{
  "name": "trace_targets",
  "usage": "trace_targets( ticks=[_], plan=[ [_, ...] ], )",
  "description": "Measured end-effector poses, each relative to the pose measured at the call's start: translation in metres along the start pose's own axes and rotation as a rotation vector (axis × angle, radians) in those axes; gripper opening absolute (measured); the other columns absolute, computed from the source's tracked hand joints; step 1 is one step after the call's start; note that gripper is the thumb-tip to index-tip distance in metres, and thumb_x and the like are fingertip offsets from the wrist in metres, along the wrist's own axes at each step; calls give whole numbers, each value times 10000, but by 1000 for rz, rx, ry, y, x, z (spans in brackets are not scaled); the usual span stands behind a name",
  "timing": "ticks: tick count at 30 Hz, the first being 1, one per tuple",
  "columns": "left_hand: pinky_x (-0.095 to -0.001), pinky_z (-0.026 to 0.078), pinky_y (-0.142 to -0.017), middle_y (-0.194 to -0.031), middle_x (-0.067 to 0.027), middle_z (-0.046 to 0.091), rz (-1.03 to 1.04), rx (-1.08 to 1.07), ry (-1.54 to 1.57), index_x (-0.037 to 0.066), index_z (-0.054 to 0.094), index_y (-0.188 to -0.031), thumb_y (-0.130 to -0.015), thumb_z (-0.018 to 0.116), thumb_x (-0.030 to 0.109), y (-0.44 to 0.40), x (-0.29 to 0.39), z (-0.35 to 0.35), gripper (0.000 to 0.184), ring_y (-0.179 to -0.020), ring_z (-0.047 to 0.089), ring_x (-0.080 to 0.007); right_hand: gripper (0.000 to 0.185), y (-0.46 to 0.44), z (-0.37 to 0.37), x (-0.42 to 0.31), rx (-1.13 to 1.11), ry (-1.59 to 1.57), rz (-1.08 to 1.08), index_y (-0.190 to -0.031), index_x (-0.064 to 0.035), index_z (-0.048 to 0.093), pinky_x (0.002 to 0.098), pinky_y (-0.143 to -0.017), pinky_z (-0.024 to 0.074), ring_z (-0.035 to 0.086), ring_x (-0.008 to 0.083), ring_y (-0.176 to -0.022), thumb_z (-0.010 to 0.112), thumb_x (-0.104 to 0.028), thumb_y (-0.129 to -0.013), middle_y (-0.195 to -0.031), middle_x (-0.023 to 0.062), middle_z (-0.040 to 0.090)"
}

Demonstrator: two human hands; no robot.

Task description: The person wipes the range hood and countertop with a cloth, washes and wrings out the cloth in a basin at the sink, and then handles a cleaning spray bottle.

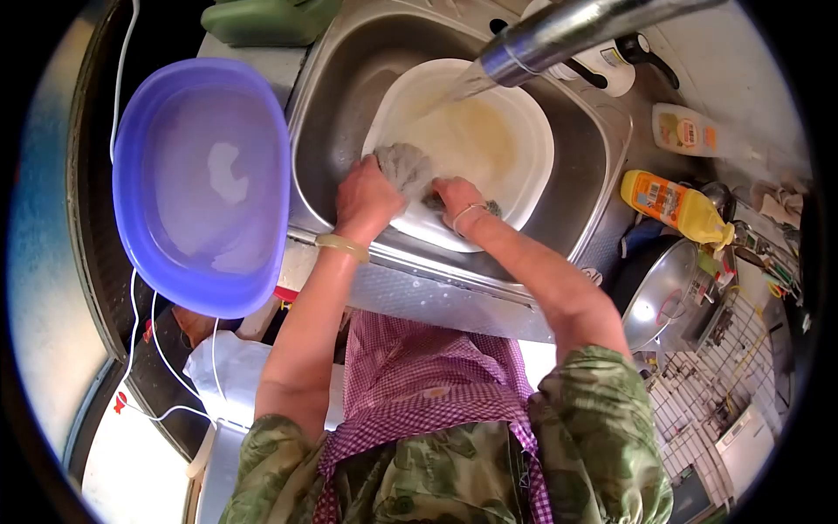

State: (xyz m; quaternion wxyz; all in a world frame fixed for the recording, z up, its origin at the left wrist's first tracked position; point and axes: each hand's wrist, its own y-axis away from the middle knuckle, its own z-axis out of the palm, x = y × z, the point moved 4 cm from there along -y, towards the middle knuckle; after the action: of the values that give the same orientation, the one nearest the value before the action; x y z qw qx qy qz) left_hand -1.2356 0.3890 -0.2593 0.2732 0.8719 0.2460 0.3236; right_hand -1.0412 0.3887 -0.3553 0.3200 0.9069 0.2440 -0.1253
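Note:
A white basin (515, 188) sits tilted in the steel sink (340, 113), with cloudy yellowish water inside. Water runs into it from the metal faucet (515, 63). My left hand (368, 199), with a bangle on its wrist, is closed on a wet grey cloth (404, 166) at the basin's near-left rim. Close beside it, my right hand (459, 197) is closed over a dark greenish scrubbing pad (494, 209) against the basin's near side. Its fingers cover most of the pad, and I cannot tell whether pad and cloth touch.
A purple tub (278, 210) of cloudy water stands left of the sink. A green container (266, 19) is behind it. To the right are a yellow detergent bottle (668, 203), a pale bottle (685, 131) and a wok (659, 293). White cables (131, 332) hang at the left.

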Motion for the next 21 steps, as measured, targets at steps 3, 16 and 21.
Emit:
trace_targets(
  ticks=[3, 16, 21],
  plan=[
    [-442, 479, -948, -1180, -233, 578, 26, -18, -16, -13, 549, -1180, -724, 744, 391, 2, 6, -2, 640, -1100, 585, -395, 188, 2, -22, 51, -195, 362, -74, -894, -63, 683, 419, -847, 523, 646, 354, -929, 652, -58, -708, -923, 177, 673],
    [-431, 475, -954, -1170, -211, 603, 34, -8, 14, 23, 547, -1203, -684, 721, 210, 0, 7, 10, 578, -1119, 577, -380, 166, -78, -8, -8, 497, -401, -237, -922, -99, 660, 412, -887, 471, 571, 379, -981, 641, -169, -772, -1004, 158, 628],
    [-430, 473, -960, -1176, -208, 603, 8, 4, 0, 22, 542, -1212, -684, 736, 222, 2, 12, 5, 597, -1123, 573, -385, 143, -35, -81, 69, 407, 160, -46, -887, -110, 677, 389, -902, 477, 582, 336, -996, 638, -146, -755, -977, 135, 622]
  ],
)
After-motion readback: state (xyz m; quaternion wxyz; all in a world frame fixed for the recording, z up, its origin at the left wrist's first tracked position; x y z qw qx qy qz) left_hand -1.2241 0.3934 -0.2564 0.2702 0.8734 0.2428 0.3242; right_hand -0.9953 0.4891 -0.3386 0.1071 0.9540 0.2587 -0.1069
